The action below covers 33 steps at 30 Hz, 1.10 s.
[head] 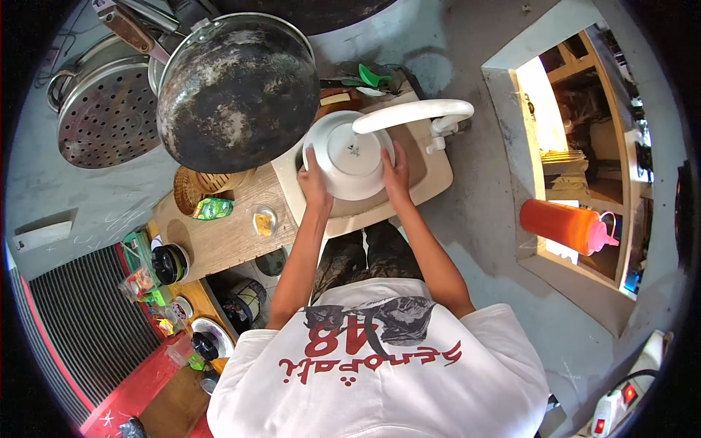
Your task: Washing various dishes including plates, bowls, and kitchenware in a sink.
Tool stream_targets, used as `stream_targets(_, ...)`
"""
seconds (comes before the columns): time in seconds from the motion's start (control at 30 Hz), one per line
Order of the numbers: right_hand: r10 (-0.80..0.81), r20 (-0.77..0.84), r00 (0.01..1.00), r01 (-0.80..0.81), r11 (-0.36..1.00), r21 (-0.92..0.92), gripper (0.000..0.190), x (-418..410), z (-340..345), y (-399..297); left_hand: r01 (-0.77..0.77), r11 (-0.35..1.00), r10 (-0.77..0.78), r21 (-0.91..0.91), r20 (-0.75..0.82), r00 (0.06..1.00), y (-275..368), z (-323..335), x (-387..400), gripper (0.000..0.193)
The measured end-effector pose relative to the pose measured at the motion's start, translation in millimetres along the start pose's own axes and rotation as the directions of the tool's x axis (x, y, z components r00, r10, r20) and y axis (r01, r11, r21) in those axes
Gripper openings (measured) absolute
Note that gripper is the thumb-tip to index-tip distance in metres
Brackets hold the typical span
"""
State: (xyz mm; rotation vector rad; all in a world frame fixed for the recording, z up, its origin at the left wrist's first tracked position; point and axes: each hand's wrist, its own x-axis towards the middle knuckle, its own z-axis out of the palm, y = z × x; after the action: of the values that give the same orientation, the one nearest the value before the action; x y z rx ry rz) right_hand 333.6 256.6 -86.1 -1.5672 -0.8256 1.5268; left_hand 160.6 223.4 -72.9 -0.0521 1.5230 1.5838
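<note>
A white plate (350,159), its underside and foot ring facing up, is held over the sink (432,169) between both hands. My left hand (316,183) grips its left rim, and my right hand (396,172) grips the right rim. The white curved faucet (413,112) arches over the plate's upper right edge. Whether water runs from it I cannot tell. Most of the basin below is hidden by the plate.
Above left hang a blackened pan (238,93) and a perforated steamer pot (107,109). The wooden counter (219,246) bears a green pouch (212,208), a small dish with a yellow sponge (263,223) and woven baskets (183,191). An orange squeeze bottle (561,224) stands in the wall opening.
</note>
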Motion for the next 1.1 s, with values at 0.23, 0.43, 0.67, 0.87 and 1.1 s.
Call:
stream_targets(0.23, -0.635, 0.453, 0.626, 0.679, 0.157, -0.717, 0.063, 1.8, 36.0, -22.7, 0.012, 0.993, -0.023, 0.116, 0.091, 0.996, -38.3, -10.0, -4.6, 0.050)
stream_targets(0.43, -0.388, 0.615, 0.686, 0.727, 0.355, -0.587, 0.051, 18.8, 46.3, -59.4, -0.010, 0.995, 0.001, 0.095, 0.099, 0.995, -15.0, -2.2, -6.7, 0.048)
stream_targets(0.67, -0.745, 0.435, 0.507, 0.770, 0.165, -0.616, 0.047, -5.0, 52.4, -29.3, -0.019, 0.996, 0.014, 0.086, 0.052, 0.999, 5.5, 5.4, -6.7, 0.048)
stream_targets(0.87, -0.648, 0.569, 0.507, 0.829, 0.186, -0.527, 0.041, 18.8, 68.6, -33.5, -0.068, 0.989, 0.057, 0.133, 0.082, 0.995, 4.1, 12.9, -17.9, 0.048)
stream_targets(1.1, -0.368, 0.227, 0.902, 0.430, 0.710, -0.557, 0.056, 24.9, 22.6, -6.6, -0.070, 0.991, 0.067, 0.117, 0.034, 0.997, 13.8, 16.5, -12.3, 0.051)
